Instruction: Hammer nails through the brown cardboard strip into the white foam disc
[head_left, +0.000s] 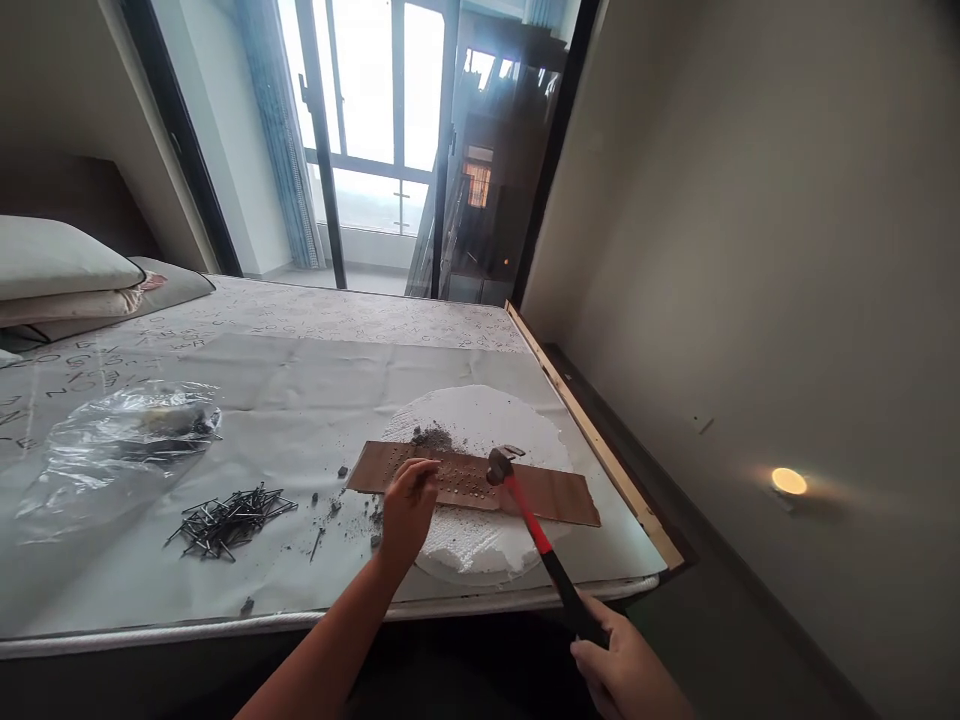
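Note:
A brown board [551, 493] studded with several nail heads lies across a white foam slab [480, 415] on the covered bed. My left hand [409, 505] rests on the board's near edge, fingertips pinched together at the rows of nails; whether a nail sits between them I cannot tell. My right hand [619, 665] grips the black end of a red-and-black claw hammer [534, 525]. The hammer's head is over the board, just right of my left fingers.
A pile of loose nails [225, 518] lies left of the board, and a clear plastic bag [120, 430] beyond it. Grey crumbs [431, 437] dot the foam and the sheet. Pillows [60, 265] sit at far left. A wooden strip [592, 435] edges the bed's right side.

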